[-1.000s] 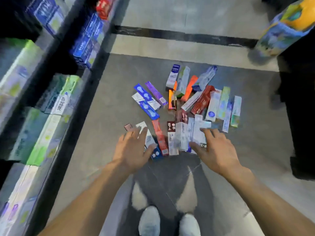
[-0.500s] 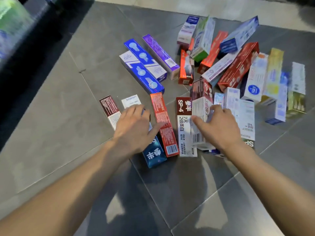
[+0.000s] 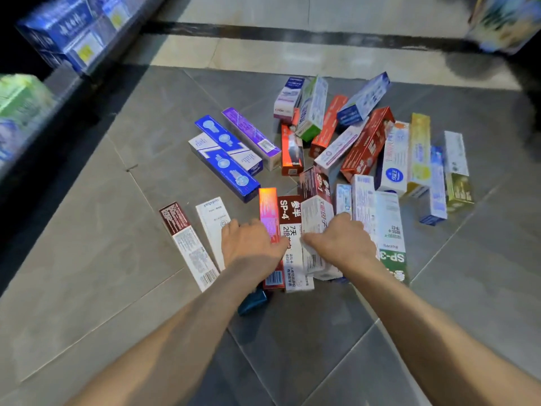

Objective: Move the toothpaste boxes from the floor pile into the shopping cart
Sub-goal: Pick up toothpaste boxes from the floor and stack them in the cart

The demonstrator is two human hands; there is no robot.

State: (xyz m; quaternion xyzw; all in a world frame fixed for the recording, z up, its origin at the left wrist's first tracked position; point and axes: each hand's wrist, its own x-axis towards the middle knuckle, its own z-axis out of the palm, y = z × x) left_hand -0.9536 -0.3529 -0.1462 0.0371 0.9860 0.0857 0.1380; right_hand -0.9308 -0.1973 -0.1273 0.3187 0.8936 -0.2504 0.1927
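Note:
Several toothpaste boxes [image 3: 366,142] lie in a loose pile on the grey tiled floor. My left hand [image 3: 250,244] is down on the pile's near edge. Its fingers curl over a teal box [image 3: 251,301] that pokes out under the wrist, and its thumb lies across the red box [image 3: 268,206] beside it. My right hand [image 3: 342,241] grips a white box [image 3: 316,212] from above, thumb on the box's left side. A red-and-white SP-4 box [image 3: 288,213] lies between the two hands. No shopping cart is in view.
Store shelves [image 3: 67,33] stocked with blue and green boxes run along the left. A colourful package [image 3: 503,22] sits at the top right above a dark object at the right edge. A maroon-and-white box [image 3: 187,244] and a white box [image 3: 212,221] lie left of my left hand.
Both hands came down onto the pile. Their fingers went from spread flat to curled over the near boxes, and the right hand shifted left onto the white box.

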